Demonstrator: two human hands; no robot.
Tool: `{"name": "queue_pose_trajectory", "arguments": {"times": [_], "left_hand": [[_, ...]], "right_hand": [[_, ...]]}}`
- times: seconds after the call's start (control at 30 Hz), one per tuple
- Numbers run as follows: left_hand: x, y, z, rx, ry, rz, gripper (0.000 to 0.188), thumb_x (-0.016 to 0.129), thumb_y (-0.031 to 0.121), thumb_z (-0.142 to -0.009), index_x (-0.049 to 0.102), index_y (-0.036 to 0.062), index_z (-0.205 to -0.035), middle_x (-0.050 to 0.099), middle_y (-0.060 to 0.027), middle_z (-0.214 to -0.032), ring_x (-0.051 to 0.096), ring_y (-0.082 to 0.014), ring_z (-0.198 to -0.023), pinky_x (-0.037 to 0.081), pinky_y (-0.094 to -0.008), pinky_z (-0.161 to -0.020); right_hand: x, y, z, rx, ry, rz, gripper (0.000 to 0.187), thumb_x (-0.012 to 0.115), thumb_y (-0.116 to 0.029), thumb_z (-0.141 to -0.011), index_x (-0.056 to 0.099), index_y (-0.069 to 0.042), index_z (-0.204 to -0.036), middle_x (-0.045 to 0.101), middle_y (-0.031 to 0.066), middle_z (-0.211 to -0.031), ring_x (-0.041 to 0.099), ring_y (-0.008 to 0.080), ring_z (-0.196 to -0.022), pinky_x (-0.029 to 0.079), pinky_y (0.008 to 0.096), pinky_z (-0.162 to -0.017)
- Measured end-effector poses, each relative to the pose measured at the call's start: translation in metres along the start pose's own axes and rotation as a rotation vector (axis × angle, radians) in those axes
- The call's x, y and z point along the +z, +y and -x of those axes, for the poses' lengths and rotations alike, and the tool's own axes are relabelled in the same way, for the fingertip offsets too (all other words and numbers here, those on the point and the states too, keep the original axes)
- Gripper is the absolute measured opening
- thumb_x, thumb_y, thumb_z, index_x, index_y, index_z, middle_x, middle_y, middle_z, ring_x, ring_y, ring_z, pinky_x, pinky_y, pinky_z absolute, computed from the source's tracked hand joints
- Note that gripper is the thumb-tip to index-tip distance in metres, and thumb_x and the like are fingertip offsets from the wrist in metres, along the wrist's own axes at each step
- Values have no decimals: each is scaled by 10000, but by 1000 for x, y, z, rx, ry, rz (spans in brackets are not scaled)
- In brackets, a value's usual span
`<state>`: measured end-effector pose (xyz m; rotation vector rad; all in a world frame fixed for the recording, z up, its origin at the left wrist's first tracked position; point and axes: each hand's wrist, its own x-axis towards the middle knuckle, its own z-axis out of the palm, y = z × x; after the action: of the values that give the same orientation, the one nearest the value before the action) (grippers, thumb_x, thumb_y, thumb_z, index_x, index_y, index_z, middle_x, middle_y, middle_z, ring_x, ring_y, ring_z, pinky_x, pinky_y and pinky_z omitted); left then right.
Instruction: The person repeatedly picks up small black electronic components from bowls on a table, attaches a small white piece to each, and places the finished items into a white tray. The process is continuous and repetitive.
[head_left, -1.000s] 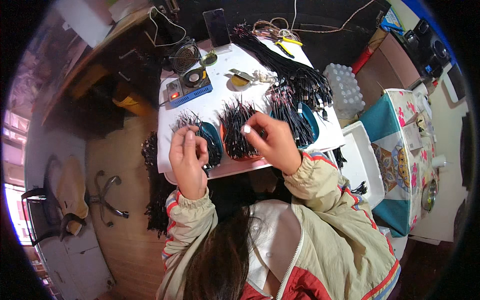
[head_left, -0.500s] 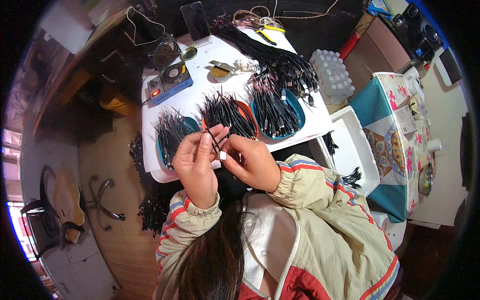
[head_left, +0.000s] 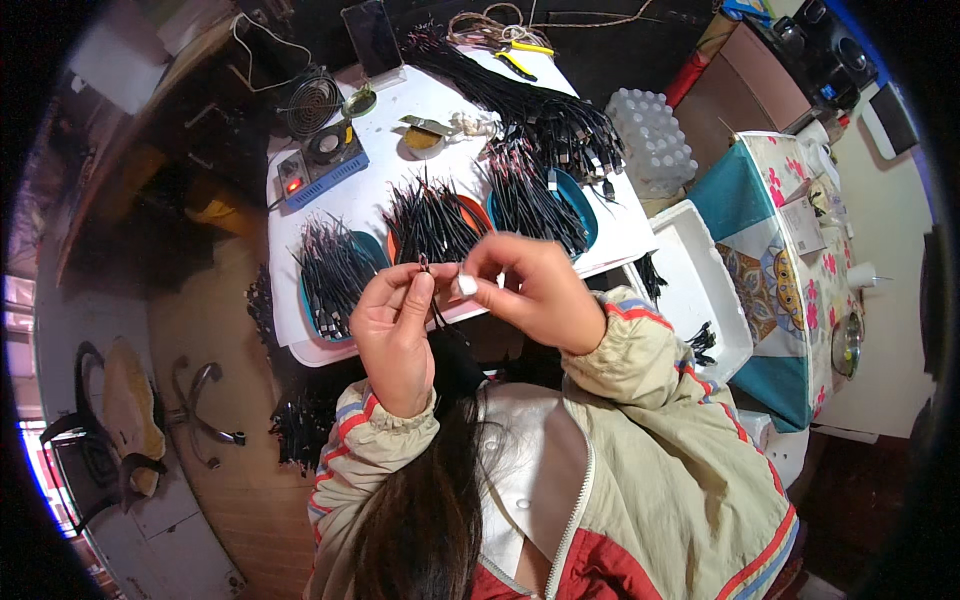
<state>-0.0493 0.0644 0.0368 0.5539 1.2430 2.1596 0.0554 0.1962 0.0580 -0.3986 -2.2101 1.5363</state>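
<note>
White counter point(head_left: 350, 215) sits under my work. My left hand point(head_left: 398, 325) and right hand point(head_left: 530, 290) both pinch one thin black wire point(head_left: 428, 280) close to me. It could slip into the wire piles point(head_left: 432, 215) beyond and get lost.

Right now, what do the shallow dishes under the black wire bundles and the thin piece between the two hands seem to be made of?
The teal dish and the orange dish look like smooth, slightly glossy plastic, judging by their even, bright colour. The thin piece, pinched between the left hand and the right hand, looks like a black insulated wire with a matte sheath; its tip is too small to tell.
</note>
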Motion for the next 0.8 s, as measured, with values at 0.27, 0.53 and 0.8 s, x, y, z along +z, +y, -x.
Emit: {"name": "queue_pose_trajectory", "arguments": {"times": [0.27, 0.53, 0.8], "left_hand": [[1, 2, 5, -60, -22, -17, 123, 569, 54, -954, 599, -38, -1031, 678, -100, -876, 590, -110, -683, 427, -208, -593], [-14, 3, 6, -255, -176, 462, 138, 566, 53, -944, 612, -1, -1062, 642, -90, -882, 518, -104, -664, 401, -230, -596], [-12, 8, 9, -256, -147, 329, 142, 576, 61, -940, 610, 6, -1067, 655, -121, -839, 494, -95, -604, 392, -219, -573]], "right_hand": [[2, -7, -20, -258, 39, 57, 68, 665, -7, -846, 636, 17, -902, 619, 26, -827, 598, 65, -746, 488, 228, -621], [18, 1, -5, 21, -13, -584, 78, 652, -21, -887, 619, 36, -930, 621, 34, -896, 611, 88, -816, 512, 237, -703], [11, -2, -4, -46, -40, -400, 152, 656, -22, -889, 593, 52, -1005, 628, 55, -898, 627, 106, -823, 526, 242, -717]]}}
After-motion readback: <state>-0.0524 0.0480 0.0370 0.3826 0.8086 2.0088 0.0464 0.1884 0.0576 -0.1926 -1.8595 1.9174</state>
